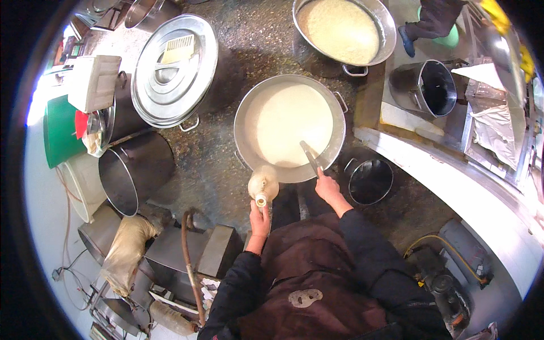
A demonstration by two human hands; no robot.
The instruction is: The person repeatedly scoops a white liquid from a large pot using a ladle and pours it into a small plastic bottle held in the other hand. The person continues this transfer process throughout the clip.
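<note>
In front of me a large round metal pot (242,123) with side handles holds a pale, creamy liquid (293,114). My right hand (329,188) grips the handle of a long metal utensil (309,155), which slants over the pot's near right rim. Its far end meets the liquid, so the shape of that end is hidden. My left hand (259,221) is closed around the neck or handle of a cloudy plastic jug (262,180). The jug's open mouth points towards me, and its body overlaps the near left rim of the pot. What the jug contains cannot be seen.
Beyond stands a second pot (299,40) with a pale, lumpy mass. A lidded pot (174,102) is at left, above a dark tipped-looking pot (140,174). A dark bucket (371,182) is right of my hand. Far right are a white ledge (442,187) and a person's leg (437,21).
</note>
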